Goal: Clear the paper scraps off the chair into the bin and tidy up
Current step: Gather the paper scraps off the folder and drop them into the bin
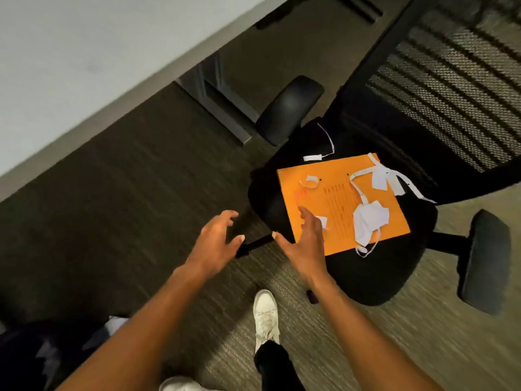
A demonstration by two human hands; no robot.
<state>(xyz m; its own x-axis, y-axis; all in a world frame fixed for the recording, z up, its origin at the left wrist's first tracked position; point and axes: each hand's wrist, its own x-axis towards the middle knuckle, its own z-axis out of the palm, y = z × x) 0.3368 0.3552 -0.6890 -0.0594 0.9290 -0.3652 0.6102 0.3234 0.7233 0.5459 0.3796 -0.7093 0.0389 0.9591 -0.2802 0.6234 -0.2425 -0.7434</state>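
A black office chair (366, 280) stands right of centre, with an orange envelope (335, 198) lying flat on its seat. White paper scraps lie on the envelope: a crumpled wad (369, 218), long strips (380, 176) at its far corner and a small curl (308, 182). Another strip (315, 157) rests on the seat behind it. My right hand (306, 244) hovers open over the envelope's near left corner, holding nothing. My left hand (215, 244) is open above the carpet, left of the chair. No bin is in view.
A pale desk top (70, 66) fills the upper left, its metal leg frame (225, 108) beneath. The chair's armrests (289, 108) stick out on both sides. My white shoe (266, 317) stands on the carpet in front of the chair.
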